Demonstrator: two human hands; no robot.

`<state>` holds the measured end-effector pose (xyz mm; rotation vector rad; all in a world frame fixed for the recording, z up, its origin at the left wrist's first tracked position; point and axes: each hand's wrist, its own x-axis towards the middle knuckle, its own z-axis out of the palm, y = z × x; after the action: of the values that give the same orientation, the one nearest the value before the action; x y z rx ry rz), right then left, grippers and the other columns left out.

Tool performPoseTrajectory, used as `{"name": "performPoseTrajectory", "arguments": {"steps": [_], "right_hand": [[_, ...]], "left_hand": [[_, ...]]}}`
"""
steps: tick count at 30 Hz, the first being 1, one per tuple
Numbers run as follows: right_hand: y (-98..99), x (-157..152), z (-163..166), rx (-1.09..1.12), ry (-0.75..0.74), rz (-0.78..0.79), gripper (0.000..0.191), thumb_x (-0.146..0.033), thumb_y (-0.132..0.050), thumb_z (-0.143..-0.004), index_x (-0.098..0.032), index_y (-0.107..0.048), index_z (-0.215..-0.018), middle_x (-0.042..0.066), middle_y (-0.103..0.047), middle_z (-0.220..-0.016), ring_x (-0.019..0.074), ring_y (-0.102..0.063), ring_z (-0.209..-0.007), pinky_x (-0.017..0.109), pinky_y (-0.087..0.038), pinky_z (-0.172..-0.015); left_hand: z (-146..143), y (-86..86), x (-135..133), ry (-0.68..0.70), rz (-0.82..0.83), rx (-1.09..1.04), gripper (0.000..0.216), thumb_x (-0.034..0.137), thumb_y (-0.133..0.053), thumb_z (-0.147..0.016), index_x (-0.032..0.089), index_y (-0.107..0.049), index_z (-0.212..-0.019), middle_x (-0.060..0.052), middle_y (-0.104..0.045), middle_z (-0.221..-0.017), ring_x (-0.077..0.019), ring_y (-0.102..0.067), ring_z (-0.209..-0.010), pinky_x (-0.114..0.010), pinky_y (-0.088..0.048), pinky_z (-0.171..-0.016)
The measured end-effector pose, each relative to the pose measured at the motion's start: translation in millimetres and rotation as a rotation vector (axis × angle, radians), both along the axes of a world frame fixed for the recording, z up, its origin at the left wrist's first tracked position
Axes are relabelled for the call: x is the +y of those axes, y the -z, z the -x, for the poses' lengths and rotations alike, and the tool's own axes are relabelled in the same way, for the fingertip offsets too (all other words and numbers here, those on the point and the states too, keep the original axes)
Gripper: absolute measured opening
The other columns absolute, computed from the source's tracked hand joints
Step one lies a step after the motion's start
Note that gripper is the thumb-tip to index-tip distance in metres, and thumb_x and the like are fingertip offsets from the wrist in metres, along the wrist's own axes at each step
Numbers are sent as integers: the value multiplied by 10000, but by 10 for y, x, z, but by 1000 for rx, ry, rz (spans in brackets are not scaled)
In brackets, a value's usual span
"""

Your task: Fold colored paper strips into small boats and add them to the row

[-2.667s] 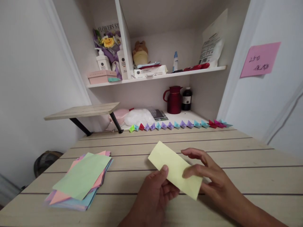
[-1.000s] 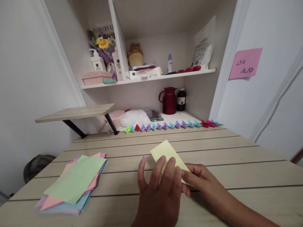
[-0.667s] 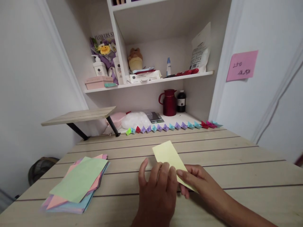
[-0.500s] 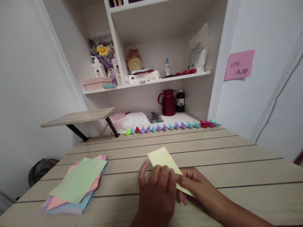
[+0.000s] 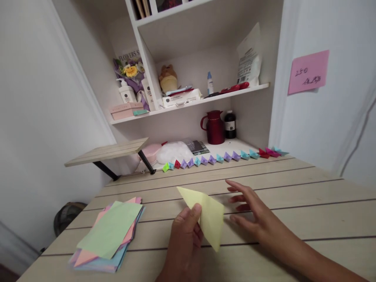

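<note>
A creased sheet of yellow paper (image 5: 212, 219) is pinched by my left hand (image 5: 186, 227), the thumb on top and the fingers underneath. The sheet is partly opened, with one point toward the back left and another toward me. To its right, my right hand (image 5: 249, 211) is off the paper, fingers apart and nothing in them. On the left of the table lies a stack of coloured paper sheets (image 5: 111, 231), a light green one on top and pink, purple and blue ones below.
Small folded paper pieces (image 5: 212, 159) stand in a long row along the table's back. Behind them are a dark red jug (image 5: 215, 128) and a dark bottle (image 5: 230, 124). A small raised shelf (image 5: 107, 150) stands at the back left. A pink note (image 5: 308, 73) hangs on the right wall.
My right hand has let go of the yellow paper and moved right, its fingers spread. The paper has turned and opened out in my left hand. The view has shifted slightly.
</note>
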<state>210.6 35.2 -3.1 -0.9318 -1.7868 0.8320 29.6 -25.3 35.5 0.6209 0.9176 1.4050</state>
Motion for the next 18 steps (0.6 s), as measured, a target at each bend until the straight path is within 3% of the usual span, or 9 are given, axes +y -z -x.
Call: {"name": "performPoseTrajectory", "arguments": {"steps": [3, 5, 9, 13, 18], "right_hand": [[-42, -103, 5, -160, 25, -329, 773, -199, -606, -806, -344, -223, -1461, 81, -256, -1491, 294, -317, -1354, 507, -345, -1079], [-116, -171, -9, -216, 33, -518, 758, -185, -600, -818, -356, -240, -1462, 70, -193, -1528, 312, -227, -1400, 510, -332, -1086], [-253, -211, -56, -380, 13, -784, 453, -166, -585, -832, -379, -589, -1231, 17, -207, -1539, 358, -271, -1369, 518, -365, -1027], [-269, -189, -77, -445, -36, -773, 268, -161, -570, -847, -339, -710, -990, 20, -329, -1486, 338, -347, -1324, 509, -412, -966], [-245, -207, -72, -425, -89, -698, 330, -143, -543, -865, -341, -675, -1093, 43, -330, -1483, 299, -375, -1315, 465, -440, -961]], "left_hand": [[-14, 75, -1, 24, 6, 74, 324, 368, -740, -733, 81, -706, -879, -81, -680, -733, -140, -584, -623, -248, -446, -625], [-30, 129, -3, 32, 12, 99, 329, 363, -758, -711, 70, -705, -851, -97, -684, -750, -152, -586, -655, -259, -445, -649], [-64, 175, -26, 59, 13, 80, 338, 371, -750, -712, 66, -697, -850, -110, -683, -759, -159, -579, -653, -265, -432, -642], [-69, 154, -47, 79, -10, 44, 304, 348, -733, -731, 75, -690, -858, -105, -676, -753, -147, -567, -639, -262, -426, -644], [-60, 170, -46, 95, -1, 30, 275, 330, -710, -757, 78, -688, -864, -101, -671, -763, -148, -569, -669, -255, -424, -653]]}}
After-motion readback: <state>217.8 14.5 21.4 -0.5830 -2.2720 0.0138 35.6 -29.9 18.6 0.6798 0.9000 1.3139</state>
